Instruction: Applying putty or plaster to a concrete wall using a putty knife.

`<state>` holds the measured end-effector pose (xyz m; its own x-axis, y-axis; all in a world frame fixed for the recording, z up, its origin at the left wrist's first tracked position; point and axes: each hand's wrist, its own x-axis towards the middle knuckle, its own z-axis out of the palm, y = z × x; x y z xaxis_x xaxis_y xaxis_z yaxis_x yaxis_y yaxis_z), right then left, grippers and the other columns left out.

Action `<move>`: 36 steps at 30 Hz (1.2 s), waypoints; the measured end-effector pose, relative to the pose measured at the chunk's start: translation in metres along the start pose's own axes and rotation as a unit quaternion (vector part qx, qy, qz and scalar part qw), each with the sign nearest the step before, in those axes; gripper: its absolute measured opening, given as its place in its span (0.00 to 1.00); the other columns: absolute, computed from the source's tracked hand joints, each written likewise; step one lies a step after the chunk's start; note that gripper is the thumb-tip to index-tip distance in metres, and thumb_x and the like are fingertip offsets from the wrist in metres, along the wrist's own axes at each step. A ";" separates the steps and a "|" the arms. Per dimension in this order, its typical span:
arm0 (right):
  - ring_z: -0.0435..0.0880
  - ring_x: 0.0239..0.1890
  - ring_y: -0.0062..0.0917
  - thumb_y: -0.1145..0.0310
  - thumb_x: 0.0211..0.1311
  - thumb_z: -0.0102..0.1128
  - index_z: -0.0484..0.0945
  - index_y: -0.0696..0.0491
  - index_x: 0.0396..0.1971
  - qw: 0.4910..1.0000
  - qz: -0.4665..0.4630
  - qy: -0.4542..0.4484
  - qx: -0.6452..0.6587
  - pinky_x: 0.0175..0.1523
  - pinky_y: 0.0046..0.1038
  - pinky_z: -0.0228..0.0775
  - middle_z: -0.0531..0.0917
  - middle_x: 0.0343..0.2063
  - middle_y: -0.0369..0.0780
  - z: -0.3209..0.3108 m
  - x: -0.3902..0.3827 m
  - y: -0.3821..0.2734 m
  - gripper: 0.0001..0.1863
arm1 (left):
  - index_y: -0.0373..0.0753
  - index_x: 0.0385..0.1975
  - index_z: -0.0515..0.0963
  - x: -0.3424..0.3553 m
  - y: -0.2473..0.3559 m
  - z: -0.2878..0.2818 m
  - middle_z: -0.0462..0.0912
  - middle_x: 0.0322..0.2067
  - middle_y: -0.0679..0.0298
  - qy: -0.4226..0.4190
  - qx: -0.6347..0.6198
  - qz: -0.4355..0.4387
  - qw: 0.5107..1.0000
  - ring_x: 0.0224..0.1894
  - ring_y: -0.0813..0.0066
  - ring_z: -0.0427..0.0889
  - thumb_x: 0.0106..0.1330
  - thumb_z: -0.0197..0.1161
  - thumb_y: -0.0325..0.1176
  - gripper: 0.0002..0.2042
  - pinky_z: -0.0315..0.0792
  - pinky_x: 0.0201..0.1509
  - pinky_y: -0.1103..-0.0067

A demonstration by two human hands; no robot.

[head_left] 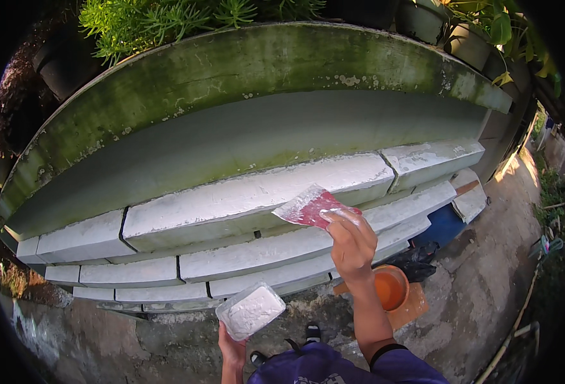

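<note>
My right hand (351,243) grips a red putty knife (311,206), its wide blade smeared with white paste. The blade is over the pale top ledge (250,195) of the stepped wall; whether it touches cannot be told. In my left hand (232,345) is a shallow rectangular tub of white paste (251,311), held low in front of my body. My left fingers are partly hidden behind the tub. White paste also marks the fingers of my right hand.
Lower pale ledges (257,259) run below, split by dark gaps. A mossy curved wall (282,64) overhangs them, with potted plants (468,45) above. At right on the concrete ground stand an orange bucket (390,289), a black plastic bag (417,261) and a blue object (440,225).
</note>
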<state>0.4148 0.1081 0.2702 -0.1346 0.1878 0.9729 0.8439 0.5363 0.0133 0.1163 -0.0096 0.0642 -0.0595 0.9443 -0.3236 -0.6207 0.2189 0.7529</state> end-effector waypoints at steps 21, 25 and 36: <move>0.87 0.42 0.39 0.79 0.55 0.65 0.77 0.53 0.37 0.999 -0.047 -0.002 0.009 0.46 0.38 0.82 0.88 0.40 0.43 0.011 -0.006 -0.040 0.11 | 0.42 0.70 0.64 -0.002 0.002 -0.014 0.74 0.65 0.60 0.010 0.019 0.003 1.000 0.65 0.59 0.76 0.75 0.44 0.60 0.33 0.75 0.61 0.61; 0.87 0.43 0.38 0.75 0.54 0.68 0.80 0.51 0.38 0.997 -0.007 -0.017 -0.076 0.47 0.36 0.82 0.88 0.40 0.41 0.007 -0.006 -0.024 0.11 | 0.43 0.70 0.64 0.001 0.002 -0.012 0.74 0.65 0.62 0.002 0.007 -0.001 1.000 0.65 0.62 0.76 0.76 0.43 0.59 0.31 0.73 0.61 0.64; 0.86 0.45 0.35 0.75 0.52 0.69 0.81 0.50 0.38 0.999 -0.029 0.005 0.024 0.49 0.36 0.83 0.88 0.42 0.40 0.018 -0.004 -0.046 0.12 | 0.42 0.70 0.64 0.002 0.002 0.000 0.73 0.67 0.62 0.001 -0.012 0.001 1.000 0.68 0.63 0.73 0.77 0.44 0.58 0.32 0.68 0.68 0.64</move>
<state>0.3668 0.0971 0.2614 -0.1764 0.1474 0.9732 0.8096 0.5841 0.0583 0.1149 -0.0071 0.0651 -0.0624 0.9445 -0.3224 -0.6391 0.2103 0.7399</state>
